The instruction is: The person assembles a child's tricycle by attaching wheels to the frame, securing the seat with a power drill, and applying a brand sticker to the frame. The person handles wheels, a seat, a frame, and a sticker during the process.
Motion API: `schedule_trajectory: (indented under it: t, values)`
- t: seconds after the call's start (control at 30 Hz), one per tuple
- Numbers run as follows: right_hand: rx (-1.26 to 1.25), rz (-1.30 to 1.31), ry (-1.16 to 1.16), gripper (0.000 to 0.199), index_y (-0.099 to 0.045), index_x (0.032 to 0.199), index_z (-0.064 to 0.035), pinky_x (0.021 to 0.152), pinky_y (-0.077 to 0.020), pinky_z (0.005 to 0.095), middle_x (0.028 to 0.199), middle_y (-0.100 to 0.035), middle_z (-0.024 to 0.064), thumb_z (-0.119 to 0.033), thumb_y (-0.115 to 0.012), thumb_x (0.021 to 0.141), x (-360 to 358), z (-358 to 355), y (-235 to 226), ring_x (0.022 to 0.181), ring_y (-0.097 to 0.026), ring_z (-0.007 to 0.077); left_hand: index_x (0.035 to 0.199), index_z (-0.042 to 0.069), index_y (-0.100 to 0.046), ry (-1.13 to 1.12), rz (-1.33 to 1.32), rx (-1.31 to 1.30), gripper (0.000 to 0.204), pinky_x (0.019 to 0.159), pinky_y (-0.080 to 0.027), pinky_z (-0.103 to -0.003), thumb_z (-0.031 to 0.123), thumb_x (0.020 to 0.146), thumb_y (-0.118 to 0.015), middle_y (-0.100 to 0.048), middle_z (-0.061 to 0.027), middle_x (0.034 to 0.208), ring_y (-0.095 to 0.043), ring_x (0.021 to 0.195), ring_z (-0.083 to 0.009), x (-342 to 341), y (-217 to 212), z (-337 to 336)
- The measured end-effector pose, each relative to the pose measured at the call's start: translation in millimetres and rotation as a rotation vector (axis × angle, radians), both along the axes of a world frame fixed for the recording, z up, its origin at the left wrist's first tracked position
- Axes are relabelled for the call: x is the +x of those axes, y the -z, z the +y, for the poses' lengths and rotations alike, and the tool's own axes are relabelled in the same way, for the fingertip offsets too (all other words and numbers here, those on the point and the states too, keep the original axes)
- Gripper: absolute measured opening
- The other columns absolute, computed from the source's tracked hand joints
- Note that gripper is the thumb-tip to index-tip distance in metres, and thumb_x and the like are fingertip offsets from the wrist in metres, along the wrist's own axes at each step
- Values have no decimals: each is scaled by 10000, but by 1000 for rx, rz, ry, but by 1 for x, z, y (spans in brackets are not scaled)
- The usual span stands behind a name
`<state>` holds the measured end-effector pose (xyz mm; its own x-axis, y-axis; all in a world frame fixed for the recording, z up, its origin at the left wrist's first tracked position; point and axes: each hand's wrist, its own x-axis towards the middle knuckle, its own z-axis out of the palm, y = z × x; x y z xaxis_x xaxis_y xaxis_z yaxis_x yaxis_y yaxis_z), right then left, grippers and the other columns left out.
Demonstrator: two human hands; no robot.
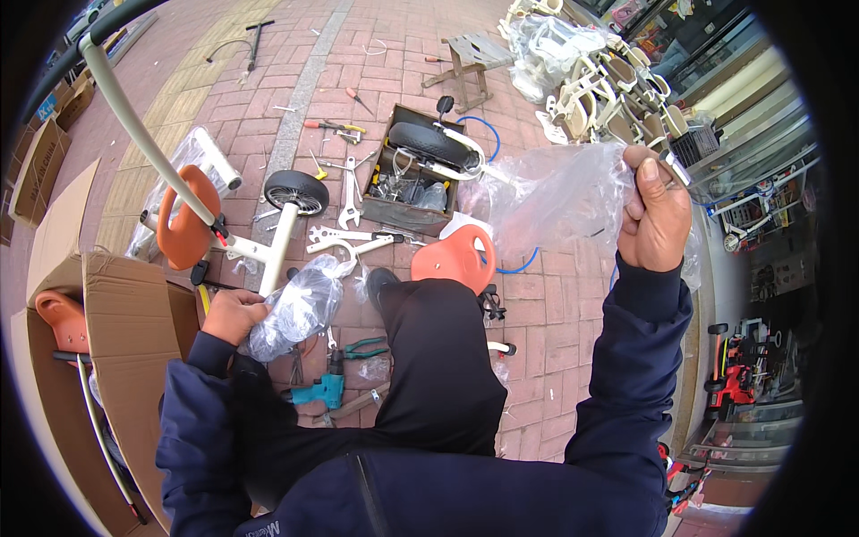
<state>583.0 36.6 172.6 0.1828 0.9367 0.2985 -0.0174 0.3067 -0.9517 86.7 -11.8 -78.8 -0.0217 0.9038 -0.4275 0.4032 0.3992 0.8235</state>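
My right hand (658, 210) is raised at the right, its fingers closed on the edge of a thin clear plastic bag (564, 201) that stretches toward the toolbox. A small pale piece shows beside its fingertips; I cannot make out what it is. Low on the left, my left hand (234, 315) grips a crumpled clear plastic bag (300, 309) with something inside that I cannot make out. Just beyond this bag lies a white tricycle frame (255, 246) with an orange seat (186, 219) and a black wheel (296, 192). Another orange seat (452, 258) is by my knee.
A toolbox (407, 215) of hardware has a second wheel (434, 145) on it. Wrenches (349, 197), a teal power drill (319, 392) and pliers (365, 348) lie on the brick paving. A cardboard box (130, 358) stands left; white frames (608, 85) are piled at far right.
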Motion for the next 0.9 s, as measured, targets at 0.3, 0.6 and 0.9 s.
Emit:
schedule_trajectory:
  t: [0.3,0.6,0.9]
  values:
    - [232,-74,-329,319,-646,1103,46,437,-311,187,745,-583,36,-259,-614,1016,-123,-10,-82,491,-385,29,961,-81,-749,-94,-217,-34,349,621,-511,-297,229,799,-762,-708,-82,746,-614,628,-125,-35,18,-29]
    - [-119,-425,-46,350,-618,896,-20,471,-256,206,658,-584,11,-347,-594,1019,29,-37,-27,479,-356,32,859,-61,-746,-230,19,16,353,697,-526,-338,266,730,-782,-721,-133,757,-649,681,-185,-82,21,-26]
    - [-346,-1380,504,231,-736,883,48,762,-531,463,853,-717,246,-168,-696,810,123,32,185,840,-707,402,878,-36,-764,-270,181,-36,349,601,-547,-364,288,749,-766,-710,-124,734,-655,603,-194,-124,-18,-20]
